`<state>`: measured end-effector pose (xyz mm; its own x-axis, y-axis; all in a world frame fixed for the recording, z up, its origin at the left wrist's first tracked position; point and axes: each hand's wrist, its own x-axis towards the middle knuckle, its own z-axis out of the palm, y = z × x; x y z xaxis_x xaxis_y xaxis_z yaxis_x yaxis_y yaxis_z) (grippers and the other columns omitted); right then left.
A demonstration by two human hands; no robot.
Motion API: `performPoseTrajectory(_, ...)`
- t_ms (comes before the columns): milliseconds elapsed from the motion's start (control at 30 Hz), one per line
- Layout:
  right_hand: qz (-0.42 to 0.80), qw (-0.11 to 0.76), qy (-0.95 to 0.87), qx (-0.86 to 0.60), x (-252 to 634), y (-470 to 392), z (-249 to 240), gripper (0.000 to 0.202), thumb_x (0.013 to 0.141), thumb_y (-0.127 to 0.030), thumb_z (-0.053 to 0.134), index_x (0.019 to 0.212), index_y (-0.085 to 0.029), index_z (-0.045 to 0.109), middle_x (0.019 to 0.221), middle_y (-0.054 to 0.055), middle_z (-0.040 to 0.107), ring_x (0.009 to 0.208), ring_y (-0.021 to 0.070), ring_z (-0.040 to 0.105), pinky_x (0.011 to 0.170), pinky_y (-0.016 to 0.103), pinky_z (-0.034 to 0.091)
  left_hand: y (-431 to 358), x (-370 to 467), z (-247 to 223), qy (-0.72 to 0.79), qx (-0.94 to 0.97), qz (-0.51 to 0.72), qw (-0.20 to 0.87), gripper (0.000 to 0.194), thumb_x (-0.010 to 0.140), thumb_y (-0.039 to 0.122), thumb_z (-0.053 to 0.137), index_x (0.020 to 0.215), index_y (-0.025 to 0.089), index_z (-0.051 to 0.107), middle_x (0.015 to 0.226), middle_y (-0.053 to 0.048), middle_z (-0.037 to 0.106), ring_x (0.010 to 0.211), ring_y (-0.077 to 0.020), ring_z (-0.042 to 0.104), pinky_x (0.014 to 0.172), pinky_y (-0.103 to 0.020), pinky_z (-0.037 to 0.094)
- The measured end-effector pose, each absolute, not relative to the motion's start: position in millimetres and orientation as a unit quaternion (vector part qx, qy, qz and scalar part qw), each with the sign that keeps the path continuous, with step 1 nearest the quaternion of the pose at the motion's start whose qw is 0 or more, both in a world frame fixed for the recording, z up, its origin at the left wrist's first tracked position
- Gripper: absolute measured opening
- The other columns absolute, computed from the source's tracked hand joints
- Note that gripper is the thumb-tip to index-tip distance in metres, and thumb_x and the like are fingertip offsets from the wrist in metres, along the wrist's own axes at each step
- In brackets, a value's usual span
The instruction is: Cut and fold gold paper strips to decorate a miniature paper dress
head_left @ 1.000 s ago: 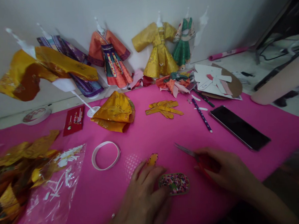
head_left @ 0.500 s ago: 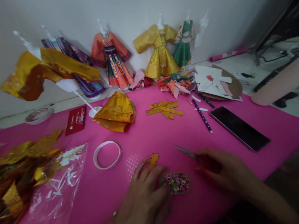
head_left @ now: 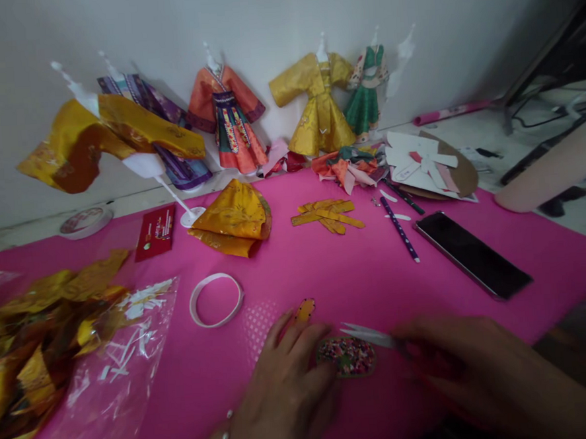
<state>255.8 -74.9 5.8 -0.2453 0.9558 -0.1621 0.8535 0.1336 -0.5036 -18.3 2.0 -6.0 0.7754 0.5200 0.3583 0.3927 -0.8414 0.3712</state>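
your right hand (head_left: 473, 354) grips scissors (head_left: 370, 334); your left hand (head_left: 293, 382), loosely spread, fingers the dotted yellow fabric piece (head_left: 306, 309), probably light, soft: pinch its edge.

Scissor blades (head_left: 373, 336) shiny metal; R phone screen (head_left: 474, 255) smooth, glossy; L bag (head_left: 103, 406) crinkly clr plastic; tbl cover (head_left: 271, 270) smooth, matt.
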Motion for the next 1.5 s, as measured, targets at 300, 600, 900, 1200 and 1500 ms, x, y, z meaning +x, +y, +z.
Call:
performPoseTrajectory(300, 0.291, 0.039, -0.763, -0.575, 255, -86, 8, 0.032, 0.083, -0.013, 0.059, 0.109, -0.031, 0.062, 0.089, -0.002, 0.071, 0.072, 0.0171, 0.067, 0.059, 0.028, 0.04, 2, -17, -3, 0.236, 0.931, 0.245, 0.134, 0.018, 0.09, 0.015, 0.057, 0.099, 0.022, 0.072, 0.114, -0.008, 0.071, 0.107, -0.0244, 0.065, 0.105, -0.05, 0.046)
performPoseTrajectory(600, 0.294, -0.025, -0.775, -0.559, 242, -82, 11, 0.025, 0.08, -0.008, 0.058, 0.093, -0.029, 0.061, 0.082, -0.004, 0.071, 0.062, 0.0185, 0.064, 0.053, 0.03, 0.028, 1, -18, -7, 0.24, 0.928, 0.254, 0.132, 0.016, 0.088, 0.014, 0.058, 0.09, 0.021, 0.072, 0.116, -0.009, 0.07, 0.111, -0.0246, 0.063, 0.107, -0.05, 0.044)
performPoseTrajectory(900, 0.309, -0.002, -0.767, -0.563, 250, -90, -2, 0.027, 0.086, -0.018, 0.062, 0.108, -0.033, 0.062, 0.094, -0.002, 0.072, 0.075, 0.019, 0.067, 0.06, 0.03, 0.036, 3, -19, -5, 0.235, 0.933, 0.241, 0.129, 0.016, 0.088, 0.014, 0.056, 0.091, 0.02, 0.071, 0.116, -0.009, 0.07, 0.112, -0.0249, 0.064, 0.106, -0.05, 0.045)
performPoseTrajectory(1200, 0.266, -0.016, -0.787, -0.557, 246, -84, 8, 0.025, 0.082, -0.01, 0.059, 0.097, -0.03, 0.059, 0.082, -0.005, 0.07, 0.062, 0.0171, 0.063, 0.053, 0.031, 0.024, 1, -19, -7, 0.241, 0.926, 0.261, 0.131, 0.018, 0.087, 0.013, 0.057, 0.095, 0.021, 0.072, 0.114, -0.008, 0.07, 0.107, -0.024, 0.064, 0.105, -0.048, 0.045)
performPoseTrajectory(1500, 0.231, -0.023, -0.803, -0.548, 239, -77, 12, 0.024, 0.079, -0.007, 0.054, 0.091, -0.028, 0.058, 0.075, -0.004, 0.071, 0.057, 0.0193, 0.066, 0.049, 0.033, 0.018, 2, -15, -7, 0.24, 0.931, 0.241, 0.135, 0.019, 0.09, 0.015, 0.055, 0.097, 0.021, 0.072, 0.115, -0.009, 0.07, 0.104, -0.0243, 0.065, 0.102, -0.052, 0.048)
